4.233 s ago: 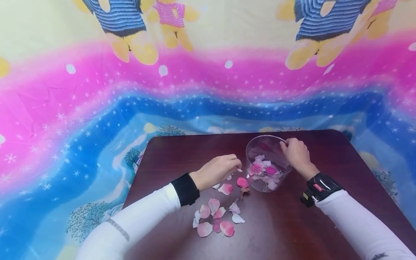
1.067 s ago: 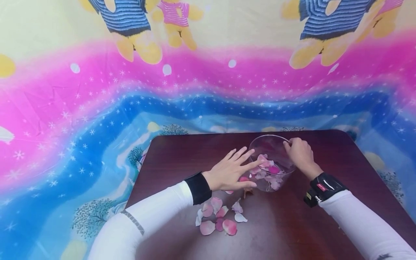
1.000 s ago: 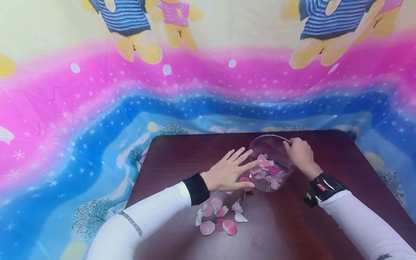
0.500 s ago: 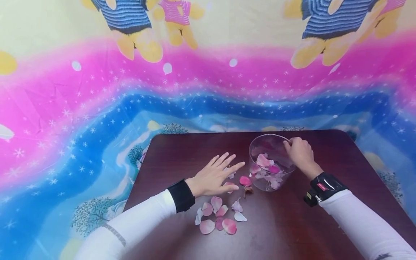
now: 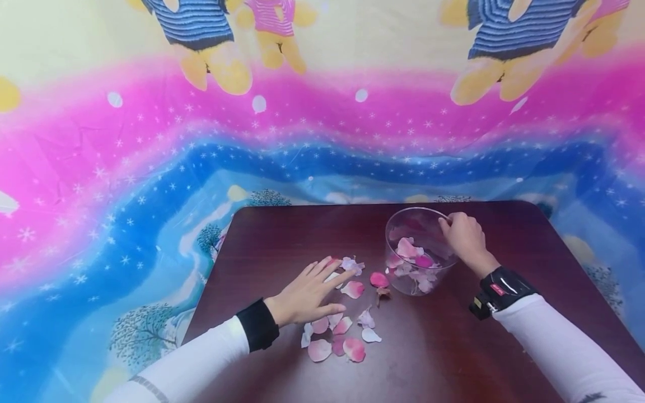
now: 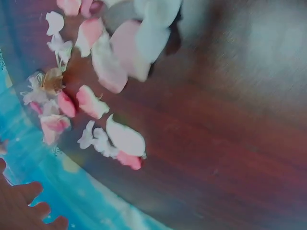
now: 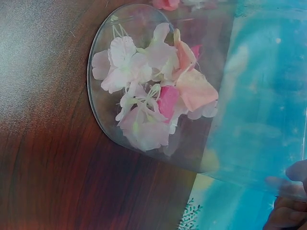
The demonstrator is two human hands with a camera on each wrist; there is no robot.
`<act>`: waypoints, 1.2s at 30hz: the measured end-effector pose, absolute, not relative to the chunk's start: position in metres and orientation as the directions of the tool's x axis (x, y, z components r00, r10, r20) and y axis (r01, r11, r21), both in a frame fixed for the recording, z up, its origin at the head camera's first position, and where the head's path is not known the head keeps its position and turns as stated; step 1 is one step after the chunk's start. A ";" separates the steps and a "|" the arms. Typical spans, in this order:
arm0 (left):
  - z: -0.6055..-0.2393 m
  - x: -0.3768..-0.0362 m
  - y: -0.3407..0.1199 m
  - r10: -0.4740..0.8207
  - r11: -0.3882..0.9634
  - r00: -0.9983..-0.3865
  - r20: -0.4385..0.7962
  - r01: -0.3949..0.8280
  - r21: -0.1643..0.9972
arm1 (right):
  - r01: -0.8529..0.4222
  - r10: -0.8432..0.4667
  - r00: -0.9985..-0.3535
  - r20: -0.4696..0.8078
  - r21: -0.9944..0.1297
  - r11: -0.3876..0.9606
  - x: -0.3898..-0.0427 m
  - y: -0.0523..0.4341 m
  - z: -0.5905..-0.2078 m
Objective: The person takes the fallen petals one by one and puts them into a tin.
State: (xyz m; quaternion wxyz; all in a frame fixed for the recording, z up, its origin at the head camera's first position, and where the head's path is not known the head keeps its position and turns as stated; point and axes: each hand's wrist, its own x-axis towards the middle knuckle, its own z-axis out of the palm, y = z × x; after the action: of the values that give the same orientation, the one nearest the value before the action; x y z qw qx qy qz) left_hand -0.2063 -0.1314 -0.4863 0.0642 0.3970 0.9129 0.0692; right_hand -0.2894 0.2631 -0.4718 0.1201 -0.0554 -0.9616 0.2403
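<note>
- The left hand (image 5: 306, 294) lies flat and spread on the tabletop (image 5: 282, 235), fingers straight and holding nothing; its fingertips rest on or just beside a pale petal cluster (image 5: 351, 265), though the head view is too coarse to say whether they actually touch it.
- The right hand (image 5: 466, 238) is curled over the far right rim of the clear glass bowl (image 5: 403, 224), pinching the rim between thumb and fingers.
- The loose petals (image 5: 342, 336) lie in a scatter just to the right of the left hand and nearer the person, with two pink ones (image 5: 378, 279) between that hand and the bowl.
- The left hand is plainly the nearer one to the loose petals; the bowl sits further right of them, close by.
- Inside the bowl, a heap of pink and white petals (image 7: 148, 96) covers the base.
- A black wrist device (image 5: 496, 291) sits on the right forearm above a white sleeve (image 5: 559, 352).
- Behind the tabletop hangs a bright cloth (image 5: 151, 168) with pink and blue bands and cartoon bears.
</note>
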 end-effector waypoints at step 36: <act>-0.560 -0.146 -0.184 0.751 0.654 -0.657 -0.068 0.724 0.221 | 0.037 0.161 -0.961 0.225 -0.472 0.881 -0.288 0.262 -0.471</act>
State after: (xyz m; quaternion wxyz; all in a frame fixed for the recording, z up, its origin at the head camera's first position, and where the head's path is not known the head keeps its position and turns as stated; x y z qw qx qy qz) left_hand -0.1456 -0.1845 -0.5600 0.0769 0.4069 0.9060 0.0874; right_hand -0.2885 0.2620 -0.4711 0.1297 -0.0514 -0.9610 0.2388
